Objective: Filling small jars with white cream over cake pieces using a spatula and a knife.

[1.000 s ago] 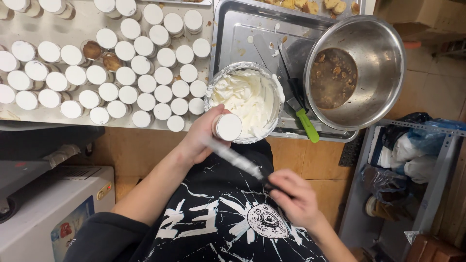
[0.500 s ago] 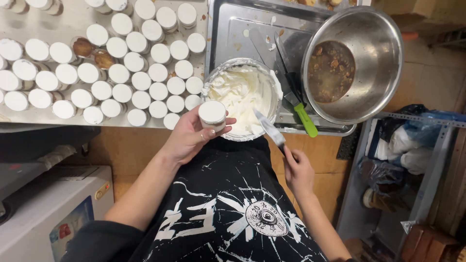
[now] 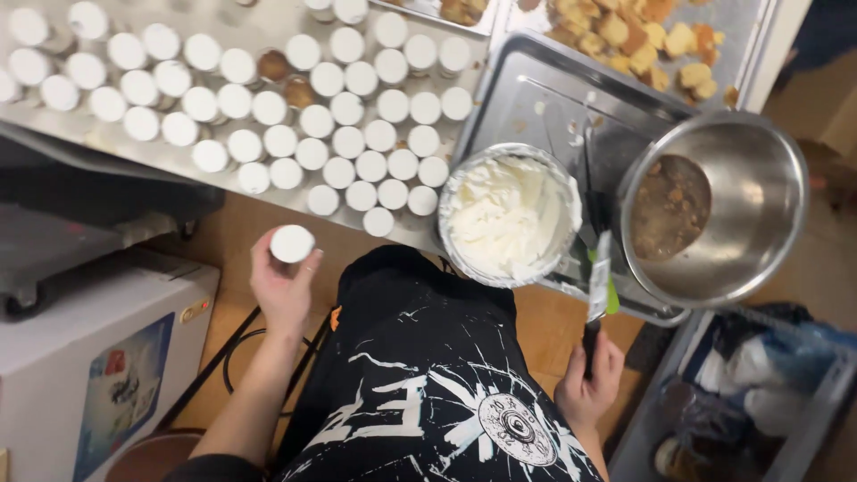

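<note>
Roughly forty cream-topped small cups (image 3: 348,141) stand in rows on the table (image 3: 428,234), plus two brown unfilled ones (image 3: 274,64) among them and one more cup in the left hand (image 3: 292,243). There are two bowls, one of white cream (image 3: 509,216) and one steel bowl (image 3: 714,207), two trays (image 3: 553,94), and one spatula (image 3: 596,286).

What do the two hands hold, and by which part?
Left hand: small round cream-filled cup, by its sides. Right hand: metal spatula knife, by its dark handle.
</note>
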